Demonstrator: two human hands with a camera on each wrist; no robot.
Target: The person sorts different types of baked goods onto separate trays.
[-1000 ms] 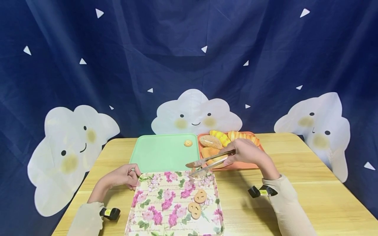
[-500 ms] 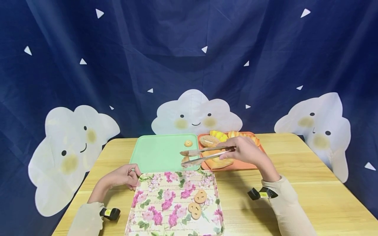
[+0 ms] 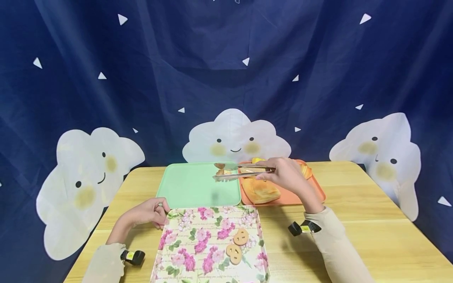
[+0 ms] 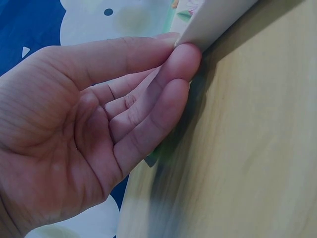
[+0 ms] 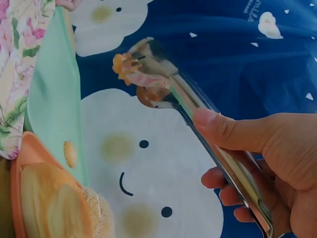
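One item in carriage: small cookie (image 5: 122,67), pinched between the tips of the metal tongs (image 3: 244,171).
Position of item: beyond the fingertips of the right hand (image 3: 287,174), held in the air above the far right part of the green tray (image 3: 184,188); from the head view it partly hides a second small cookie (image 5: 70,153) lying on that tray.
Right hand, fingers: thumb (image 5: 223,131) pressed on the upper arm of the tongs, the other fingers curled beneath the lower arm, squeezing the two arms near together.
Left hand (image 3: 146,212), fingers: thumb and curled fingertips (image 4: 185,57) pinching the near-left corner of the floral tray (image 3: 184,251), steadying it on the table (image 3: 371,220).
Change noted: one second ago the tong tips were low over the far edge of the floral tray; half a second ago, at the near right edge of the green tray; now higher and farther out, over that tray's far side. Left hand unmoved.
Reading of change: judged as a transfer under way, floral tray to green tray, the cookie lifted but not set down.
Remaining on floral tray: two larger round biscuits (image 3: 237,243), nearer the wrist than the tong tips.
Beside right palm: orange tray (image 3: 318,192) with bread loaves (image 3: 260,190).
Behind: blue curtain with cloud faces (image 3: 235,137).
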